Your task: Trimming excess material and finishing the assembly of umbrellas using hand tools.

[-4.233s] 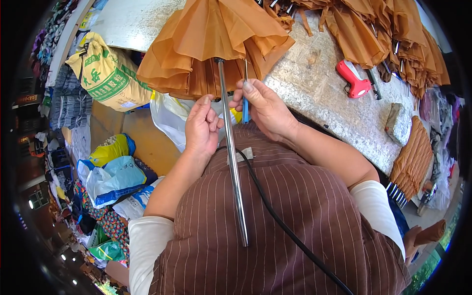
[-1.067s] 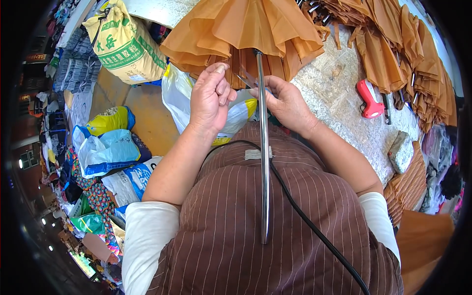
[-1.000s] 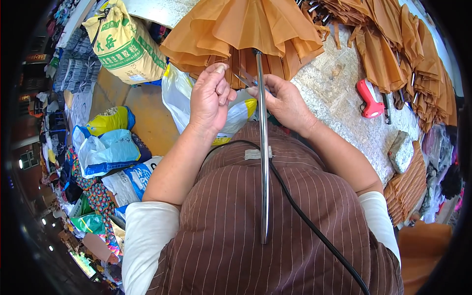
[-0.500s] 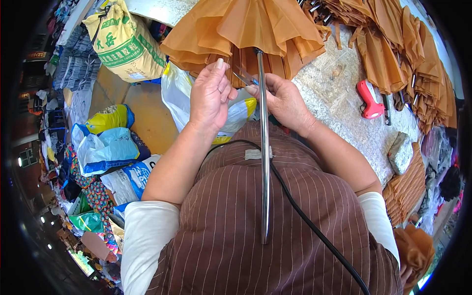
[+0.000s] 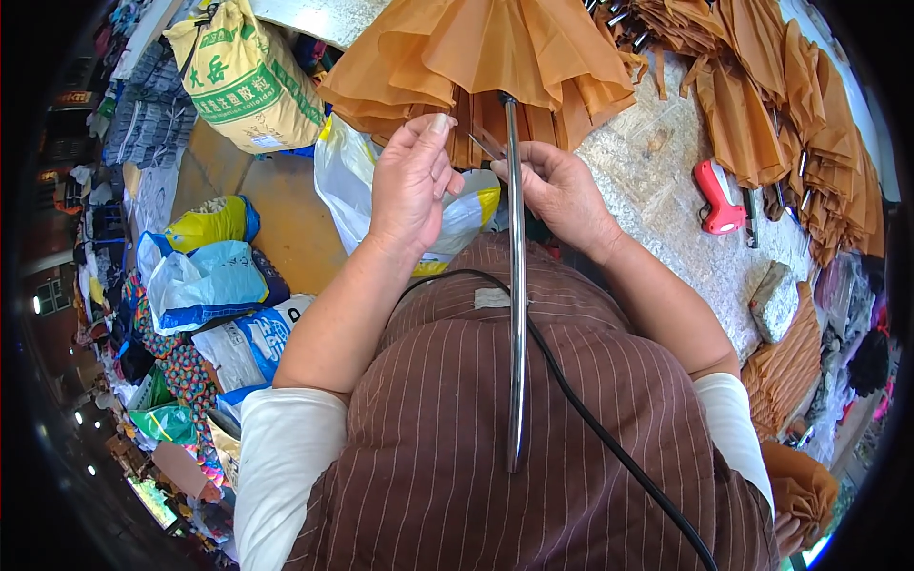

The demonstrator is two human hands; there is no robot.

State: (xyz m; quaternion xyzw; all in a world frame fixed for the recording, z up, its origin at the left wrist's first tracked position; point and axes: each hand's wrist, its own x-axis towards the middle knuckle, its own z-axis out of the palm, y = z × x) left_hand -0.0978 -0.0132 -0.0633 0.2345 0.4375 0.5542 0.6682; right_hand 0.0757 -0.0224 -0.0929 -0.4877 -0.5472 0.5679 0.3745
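An orange umbrella canopy (image 5: 486, 52) hangs in loose folds at the top, and its shiny metal shaft (image 5: 518, 314) runs down over my striped brown apron (image 5: 419, 409). My left hand (image 5: 414, 181) is closed in a pinch at the canopy's lower edge, left of the shaft. What lies between its fingertips is too small to make out. Just right of the shaft, my right hand (image 5: 562, 195) grips small scissors (image 5: 487, 147). Their thin blades point up and left toward the pinch. The shaft and fingers hide most of the handles.
More orange umbrellas (image 5: 743, 105) lie along the right. A red-and-white glue gun (image 5: 719, 198) and a stone-like block (image 5: 773, 300) rest on the worn tabletop (image 5: 647, 195). A yellow sack (image 5: 249, 81) and plastic bags (image 5: 205, 285) stand left. Another person's fingers (image 5: 788, 535) show by orange cloth at lower right.
The canopy and shaft sit slightly farther right in the picture. My right hand and the scissors have shifted a little right, away from the left fingertips. My left hand keeps its pinch.
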